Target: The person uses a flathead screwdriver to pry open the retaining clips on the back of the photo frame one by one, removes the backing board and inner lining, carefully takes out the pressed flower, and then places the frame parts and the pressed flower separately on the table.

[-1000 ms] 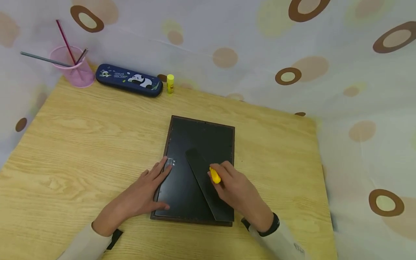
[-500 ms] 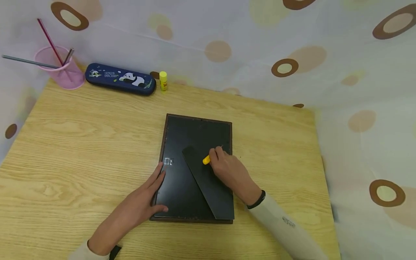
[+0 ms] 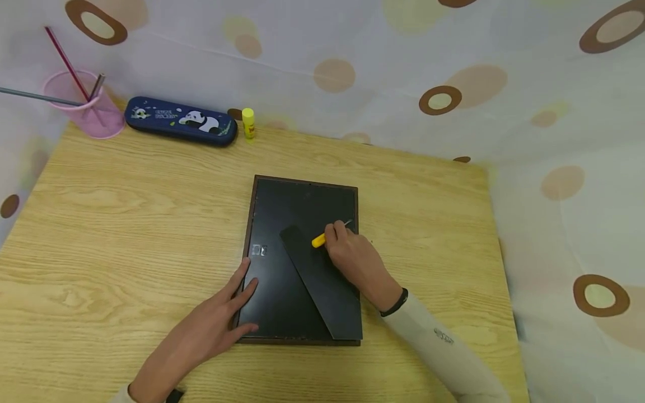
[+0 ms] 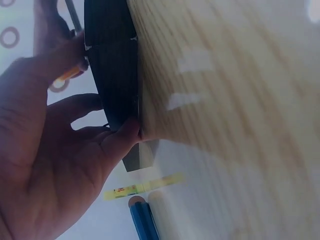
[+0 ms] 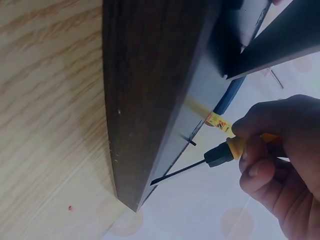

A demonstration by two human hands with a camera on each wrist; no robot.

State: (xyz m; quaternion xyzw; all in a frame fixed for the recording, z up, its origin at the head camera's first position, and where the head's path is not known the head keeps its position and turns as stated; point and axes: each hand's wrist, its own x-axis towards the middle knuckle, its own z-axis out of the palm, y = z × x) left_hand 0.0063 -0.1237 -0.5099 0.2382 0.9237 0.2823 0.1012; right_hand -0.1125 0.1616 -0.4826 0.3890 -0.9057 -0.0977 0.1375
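On the table, face down, lies a picture frame with a dark wooden rim and black backing. Its stand leg slants across the backing. My right hand grips a screwdriver by its yellow handle. In the right wrist view, the screwdriver's tip meets the inside of the frame's rim, and a small dark tab sticks out from the rim nearby. My left hand rests on the frame's left edge, fingers spread. The left wrist view shows that hand against the frame's side.
At the back left of the wooden table stand a pink mesh cup with pencils, a navy panda pencil case and a yellow glue stick. A patterned cloth hangs behind and to the right.
My right hand has moved up the frame towards its right rim, turning the screwdriver so its shaft points at the rim. My left hand has slid slightly down the left edge. The head view has shifted.
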